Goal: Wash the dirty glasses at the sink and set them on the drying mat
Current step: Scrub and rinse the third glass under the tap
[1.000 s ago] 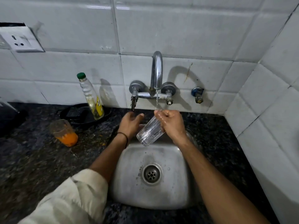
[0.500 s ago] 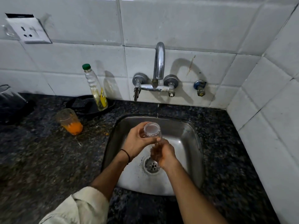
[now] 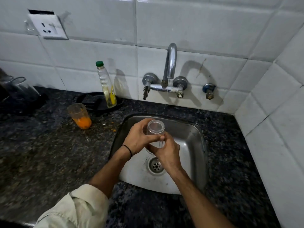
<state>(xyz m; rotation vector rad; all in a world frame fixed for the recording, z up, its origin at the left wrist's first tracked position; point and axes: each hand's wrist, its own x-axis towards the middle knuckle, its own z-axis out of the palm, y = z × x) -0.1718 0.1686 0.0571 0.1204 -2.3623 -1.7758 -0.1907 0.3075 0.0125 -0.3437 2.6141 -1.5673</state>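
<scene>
1. Looking down through the head view, I find the clear glass [image 3: 155, 129] held over the sink [image 3: 194, 145], behind the drain [image 3: 156, 166] and between both hands.
2. My left hand [image 3: 139, 139] grips the upper half from the left, fingers curled round the wall. My right hand [image 3: 167, 152] wraps the lower half from the near right side. Both are closed on the glass.
3. Key relation: the glass's long axis stands close to upright, with one round end turned up toward the camera. Whether that end is rim or base I cannot tell.
4. The tap [image 3: 171, 63] lies behind and above the glass, well apart from it. A rinse would, I judge, call for lifting the glass back toward the spout.
5. A dirty glass [image 3: 80, 116] with orange residue stands on the counter [image 3: 49, 153] left of the sink, so the left hand is the nearer one to it.
6. I cannot pick out the drying mat, so the set-down direction is unsettled.
</scene>
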